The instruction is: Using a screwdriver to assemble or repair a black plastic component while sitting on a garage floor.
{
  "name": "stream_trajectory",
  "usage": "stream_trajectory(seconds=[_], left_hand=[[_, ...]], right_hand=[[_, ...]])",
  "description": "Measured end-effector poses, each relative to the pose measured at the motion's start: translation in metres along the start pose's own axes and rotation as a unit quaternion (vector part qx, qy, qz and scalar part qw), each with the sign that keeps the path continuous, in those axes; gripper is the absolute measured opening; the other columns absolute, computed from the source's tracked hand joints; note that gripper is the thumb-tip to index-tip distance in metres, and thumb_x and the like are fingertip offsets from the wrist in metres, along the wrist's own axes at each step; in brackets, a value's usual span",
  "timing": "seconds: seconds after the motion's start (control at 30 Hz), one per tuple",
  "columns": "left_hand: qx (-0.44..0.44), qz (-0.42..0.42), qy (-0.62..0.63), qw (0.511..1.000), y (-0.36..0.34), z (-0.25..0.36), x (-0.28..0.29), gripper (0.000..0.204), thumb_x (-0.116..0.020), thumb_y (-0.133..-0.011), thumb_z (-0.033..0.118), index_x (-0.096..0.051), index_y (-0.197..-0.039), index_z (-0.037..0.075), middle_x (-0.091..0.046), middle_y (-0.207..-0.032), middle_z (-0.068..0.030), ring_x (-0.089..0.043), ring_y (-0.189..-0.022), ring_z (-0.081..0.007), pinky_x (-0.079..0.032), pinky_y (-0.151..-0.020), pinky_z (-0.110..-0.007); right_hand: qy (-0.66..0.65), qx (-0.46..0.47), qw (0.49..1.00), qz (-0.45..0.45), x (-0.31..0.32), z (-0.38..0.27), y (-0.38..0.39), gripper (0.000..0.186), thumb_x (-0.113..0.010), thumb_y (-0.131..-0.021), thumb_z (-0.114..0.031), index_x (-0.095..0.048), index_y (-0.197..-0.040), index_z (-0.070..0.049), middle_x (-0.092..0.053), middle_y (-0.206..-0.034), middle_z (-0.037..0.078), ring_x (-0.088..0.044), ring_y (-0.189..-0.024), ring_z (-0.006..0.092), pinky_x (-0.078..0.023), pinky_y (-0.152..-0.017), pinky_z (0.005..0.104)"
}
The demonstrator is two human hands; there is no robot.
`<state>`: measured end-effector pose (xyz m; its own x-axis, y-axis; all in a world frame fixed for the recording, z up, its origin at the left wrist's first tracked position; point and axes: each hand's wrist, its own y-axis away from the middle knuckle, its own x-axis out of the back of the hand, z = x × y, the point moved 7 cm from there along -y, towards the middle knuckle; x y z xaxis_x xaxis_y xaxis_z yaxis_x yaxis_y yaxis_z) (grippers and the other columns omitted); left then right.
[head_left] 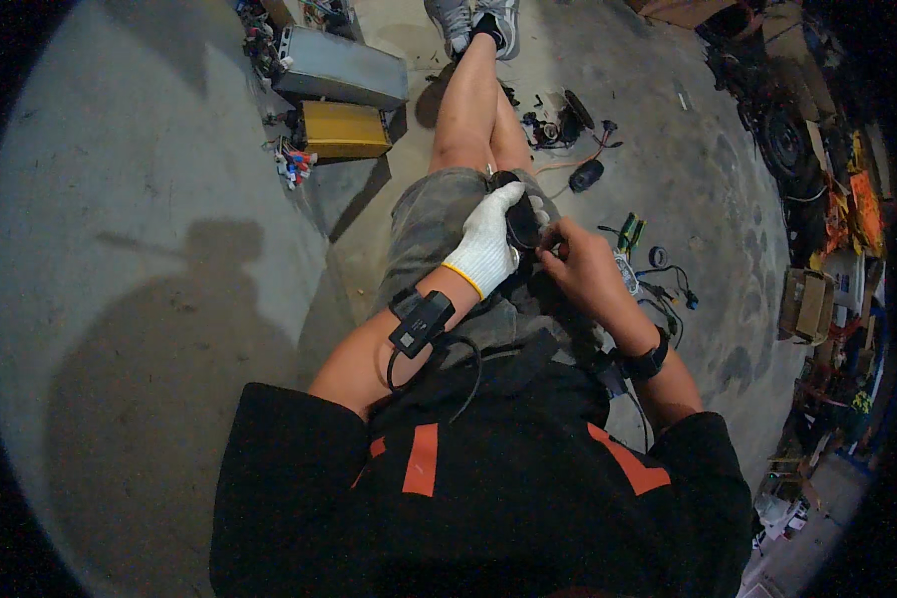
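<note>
My left hand [486, 237], in a white knit glove with a yellow cuff, is wrapped round a dark oblong part [521, 221] above my lap. The part looks black and smooth; its exact kind does not show. At its lower right end my bare right hand [580, 261] is closed, thumb and fingertips pinched together close to the part. Whatever lies between those fingertips is too small to make out. My gloved fingers partly cover the part's far end.
On the floor at the upper left are a grey metal box [344, 68] and a yellow box [344, 131] with coloured connectors. Black cabled parts [586, 177], a roll of tape [658, 256] and green-handled pliers [629, 232] lie to the right. A cardboard box [807, 304] and clutter line the right side.
</note>
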<state>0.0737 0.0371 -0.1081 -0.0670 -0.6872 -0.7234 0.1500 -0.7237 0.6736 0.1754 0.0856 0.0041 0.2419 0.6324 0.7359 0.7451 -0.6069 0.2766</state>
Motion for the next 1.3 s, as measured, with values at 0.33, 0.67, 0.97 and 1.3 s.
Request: stream_trajectory(seconds=[0.33, 0.67, 0.97, 1.3], left_hand=[[-0.009, -0.002, 0.013, 1.000, 0.000, 0.002, -0.002, 0.019, -0.061, -0.098, 0.019, -0.061, -0.109, 0.003, -0.070, -0.092, -0.0133, -0.069, -0.080, -0.0298, -0.061, -0.073, -0.043], [-0.044, -0.074, 0.010, 0.996, 0.005, 0.008, -0.014, 0.023, -0.061, -0.099, 0.026, -0.064, -0.105, 0.004, -0.071, -0.092, -0.0114, -0.070, -0.080, -0.0289, -0.060, -0.075, -0.045], [-0.054, -0.066, -0.023, 0.996, 0.005, 0.010, -0.013, 0.024, -0.060, -0.099, 0.026, -0.064, -0.106, 0.003, -0.070, -0.092, -0.0118, -0.068, -0.080, -0.0290, -0.059, -0.076, -0.046], [-0.027, -0.057, -0.036, 0.997, 0.012, 0.009, -0.015, 0.021, -0.061, -0.098, 0.025, -0.065, -0.106, 0.006, -0.071, -0.092, -0.0104, -0.069, -0.080, -0.0279, -0.059, -0.075, -0.045]], right_hand=[[0.007, -0.007, 1.000, 0.023, 0.001, 0.006, -0.003, 0.026, -0.075, -0.086, -0.014, -0.063, -0.105, -0.001, -0.071, -0.089, 0.021, -0.069, -0.081, 0.0361, -0.054, -0.073, 0.0414], [0.056, -0.009, 0.998, 0.000, 0.005, 0.004, -0.007, 0.025, -0.074, -0.087, -0.017, -0.066, -0.104, -0.001, -0.070, -0.088, 0.020, -0.068, -0.082, 0.0376, -0.053, -0.071, 0.0444], [0.172, 0.132, 0.975, 0.048, 0.003, -0.021, 0.004, 0.011, -0.065, -0.091, -0.017, -0.062, -0.094, -0.006, -0.064, -0.087, 0.015, -0.066, -0.081, 0.0391, -0.053, -0.068, 0.0486], [0.201, 0.132, 0.970, 0.044, -0.001, -0.019, 0.005, 0.017, -0.068, -0.090, -0.019, -0.062, -0.100, -0.007, -0.064, -0.086, 0.015, -0.066, -0.083, 0.0388, -0.052, -0.067, 0.0478]])
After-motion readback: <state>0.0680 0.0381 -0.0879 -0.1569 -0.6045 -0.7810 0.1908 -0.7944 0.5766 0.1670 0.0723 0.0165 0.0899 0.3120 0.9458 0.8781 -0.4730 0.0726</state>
